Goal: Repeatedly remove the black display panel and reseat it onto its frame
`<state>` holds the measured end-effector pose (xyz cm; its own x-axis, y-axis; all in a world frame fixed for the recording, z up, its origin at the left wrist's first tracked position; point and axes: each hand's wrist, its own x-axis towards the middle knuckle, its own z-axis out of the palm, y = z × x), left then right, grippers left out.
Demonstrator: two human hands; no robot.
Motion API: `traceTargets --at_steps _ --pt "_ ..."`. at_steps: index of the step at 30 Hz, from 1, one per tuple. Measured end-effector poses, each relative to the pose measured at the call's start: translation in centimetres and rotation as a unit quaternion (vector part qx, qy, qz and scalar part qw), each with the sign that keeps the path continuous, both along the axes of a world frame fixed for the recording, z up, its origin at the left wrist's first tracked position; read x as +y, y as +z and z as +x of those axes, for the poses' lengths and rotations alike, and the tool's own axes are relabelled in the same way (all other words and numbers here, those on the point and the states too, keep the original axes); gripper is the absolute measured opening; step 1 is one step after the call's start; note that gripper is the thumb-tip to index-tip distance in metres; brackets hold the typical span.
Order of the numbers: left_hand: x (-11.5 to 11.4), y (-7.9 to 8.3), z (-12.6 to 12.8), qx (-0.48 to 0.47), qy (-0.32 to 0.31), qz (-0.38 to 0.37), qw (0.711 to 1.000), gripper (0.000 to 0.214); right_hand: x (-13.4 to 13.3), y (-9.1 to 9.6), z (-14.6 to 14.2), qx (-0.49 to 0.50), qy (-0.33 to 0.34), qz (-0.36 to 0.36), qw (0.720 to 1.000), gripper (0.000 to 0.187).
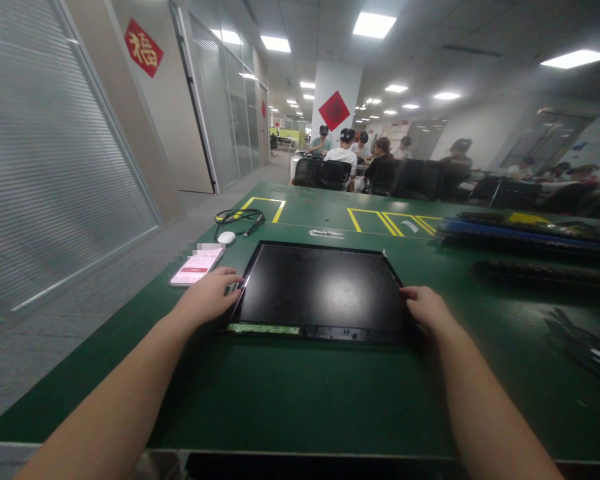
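Note:
A black LCD display panel [325, 287] lies face up on the green table in front of me. Along its near edge, a strip of green circuit board [265, 329] is exposed on the left part. My left hand [211, 293] grips the panel's left edge, fingers at the rim. At the opposite side, my right hand [427, 308] has its thumb and fingers closed on the right edge; some of those fingers are hidden beneath the hand. Just beyond my left hand rests a phone [196, 265] with a lit pink screen.
A white mouse [226, 237] and a coiled black cable [240, 219] lie at the table's [300, 400] back left. Small pale strips [326, 234] sit behind the panel. Blurred dark and blue long parts [525, 232] and cables [580, 340] are at right. People sit farther back.

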<state>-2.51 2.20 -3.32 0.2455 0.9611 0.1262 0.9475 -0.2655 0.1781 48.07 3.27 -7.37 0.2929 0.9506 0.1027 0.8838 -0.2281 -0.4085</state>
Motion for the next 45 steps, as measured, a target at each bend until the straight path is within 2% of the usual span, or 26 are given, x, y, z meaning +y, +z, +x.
traceTargets --at_steps 7,12,16,21,31,45 --pt "-0.3 0.3 0.4 0.014 -0.011 -0.028 0.999 0.050 0.5 -0.8 0.3 0.071 0.000 0.016 0.997 0.042" --pt "-0.4 0.6 0.9 0.028 -0.022 -0.041 0.999 0.051 0.7 -1.2 0.4 0.179 -0.046 0.006 0.983 0.044" --pt "-0.4 0.6 1.0 0.027 -0.025 -0.039 0.999 0.047 0.8 -1.6 0.3 0.212 -0.067 0.018 0.975 0.048" --pt "-0.3 0.5 1.0 0.032 -0.012 -0.051 0.998 0.050 0.9 -1.7 0.4 0.254 -0.073 -0.010 0.965 0.054" --pt "0.0 0.3 0.8 -0.018 0.011 -0.038 0.999 0.046 0.9 -1.1 -0.4 0.229 -0.093 -0.011 0.969 0.051" --pt "0.3 -0.3 0.9 -0.075 0.054 -0.038 0.995 0.053 0.6 -0.4 -1.7 0.227 -0.111 -0.010 0.967 0.053"
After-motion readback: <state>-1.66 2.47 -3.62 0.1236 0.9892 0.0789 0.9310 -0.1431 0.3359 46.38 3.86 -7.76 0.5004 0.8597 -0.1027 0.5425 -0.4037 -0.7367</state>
